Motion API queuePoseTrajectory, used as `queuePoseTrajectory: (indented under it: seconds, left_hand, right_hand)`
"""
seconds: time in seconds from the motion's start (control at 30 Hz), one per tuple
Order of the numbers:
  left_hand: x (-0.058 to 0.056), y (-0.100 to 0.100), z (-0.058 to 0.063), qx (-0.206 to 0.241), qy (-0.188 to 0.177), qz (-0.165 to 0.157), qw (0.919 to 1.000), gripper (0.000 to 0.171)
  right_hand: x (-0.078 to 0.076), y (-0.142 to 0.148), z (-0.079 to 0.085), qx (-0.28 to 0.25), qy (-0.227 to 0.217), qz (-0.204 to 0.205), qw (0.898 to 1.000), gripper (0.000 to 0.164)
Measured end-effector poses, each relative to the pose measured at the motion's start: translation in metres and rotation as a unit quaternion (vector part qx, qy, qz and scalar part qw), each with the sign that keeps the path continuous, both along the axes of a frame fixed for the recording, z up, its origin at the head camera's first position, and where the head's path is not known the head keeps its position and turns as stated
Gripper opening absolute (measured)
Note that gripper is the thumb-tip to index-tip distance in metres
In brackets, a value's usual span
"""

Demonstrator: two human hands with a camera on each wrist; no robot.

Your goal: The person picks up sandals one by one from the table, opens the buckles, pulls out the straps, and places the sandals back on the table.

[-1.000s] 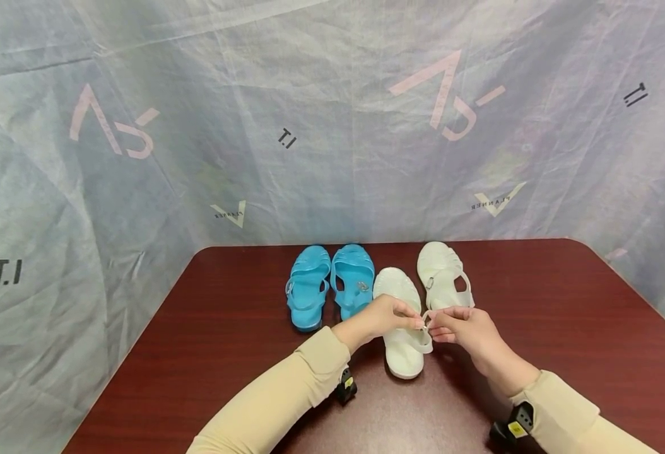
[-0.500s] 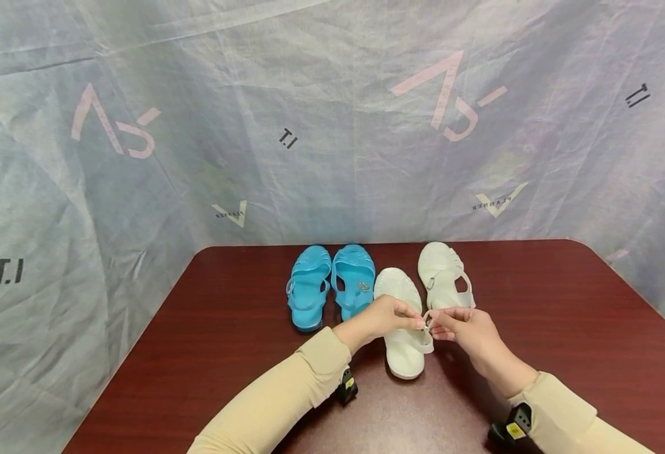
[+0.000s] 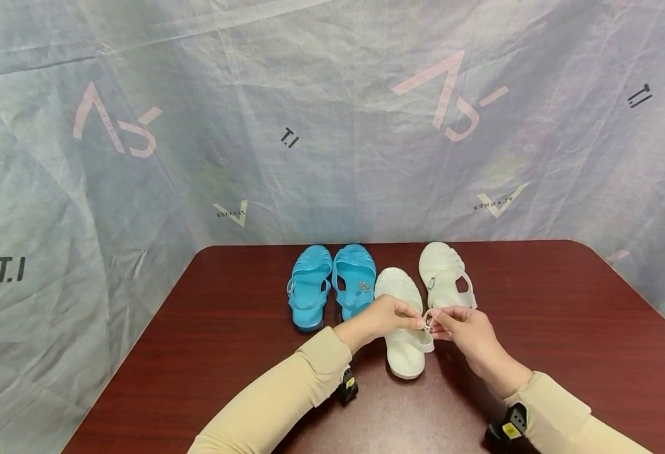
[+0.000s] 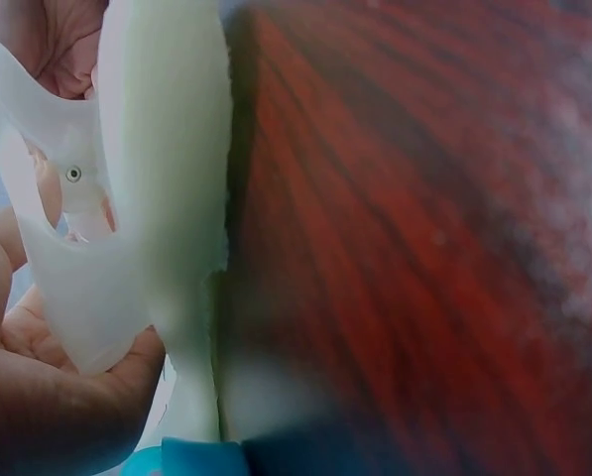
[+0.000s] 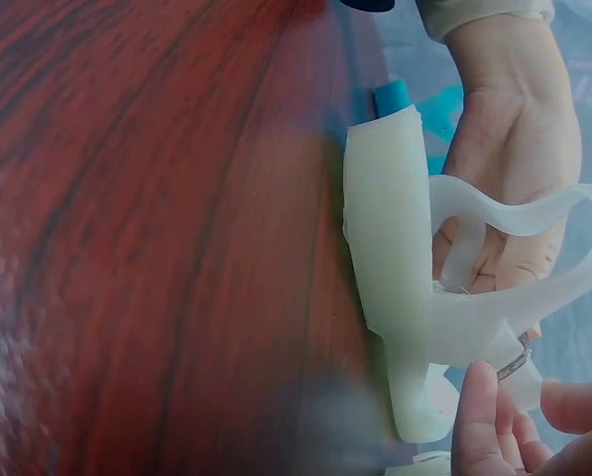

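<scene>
Nearest to us, two beige sleeves (image 3: 278, 394), cuffs turned back, worn by one person; at the left wrist, a black wrist camera (image 3: 348, 386) with a yellow label, and at the right wrist its counterpart (image 3: 505, 430). Beneath all, one dark red wood-grain table (image 3: 571, 315), glossy at the near side. Next, we list the near white sandal (image 3: 403, 350), right of the table's middle, sole down, heel towards the person and toe pointing away. Left hand (image 3: 383, 316): thumb and fingertips pinching at its ankle strap, the exact hold partly hidden. Right hand (image 3: 470, 329): thumb and fingers pinching the strap's free part, fingertips nearly meeting those of the other hand; in the right wrist view we find a small metal buckle (image 5: 517, 359) close by its thumb and finger. Just left of this sandal we record one pair of blue sandals (image 3: 354, 274), side by side, toes away, each with a buckle, the right one partly behind the left forearm. Farther off, beyond the right hand, lies the far white sandal (image 3: 445, 280), toe near the table's back edge, its heel hidden. Farthest, we note a creased grey backdrop cloth (image 3: 321, 176) bearing pink marks, dark letters and mirror-reversed "PLANNER" prints.
</scene>
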State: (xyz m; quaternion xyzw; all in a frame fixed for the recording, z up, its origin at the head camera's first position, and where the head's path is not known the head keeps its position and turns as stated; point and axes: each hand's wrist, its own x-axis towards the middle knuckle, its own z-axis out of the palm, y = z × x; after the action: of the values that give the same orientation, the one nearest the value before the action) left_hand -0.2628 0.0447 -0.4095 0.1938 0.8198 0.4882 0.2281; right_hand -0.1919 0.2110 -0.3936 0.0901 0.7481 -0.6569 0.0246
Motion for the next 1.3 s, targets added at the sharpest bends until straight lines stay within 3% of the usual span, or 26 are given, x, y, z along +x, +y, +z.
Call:
queuePoseTrajectory:
  seconds: [0.43,0.7,0.83,1.07,1.3]
  left_hand:
    - [-0.001,0.0,0.008,-0.012,0.024,-0.035,0.999,0.019]
    - [-0.001,0.005,0.013,-0.032,0.015,-0.027,0.999,0.017]
    - [-0.001,0.003,0.009,-0.025,0.012,-0.026,0.9993,0.017]
    - [-0.002,-0.003,0.006,-0.002,-0.002,-0.019,0.9998,0.019]
    - [-0.002,-0.002,0.005,0.003,-0.006,-0.022,0.9997,0.019]
  right_hand:
    - [-0.005,-0.003,0.0,0.027,-0.008,-0.014,1.0,0.034]
    - [-0.011,-0.004,0.003,0.065,-0.017,-0.006,0.998,0.033]
    - [-0.01,-0.003,0.005,0.062,-0.025,0.011,0.998,0.033]
    - [-0.009,0.011,0.006,0.012,-0.025,0.057,0.998,0.035]
    - [-0.007,0.014,0.004,0.019,0.005,0.05,0.999,0.034]
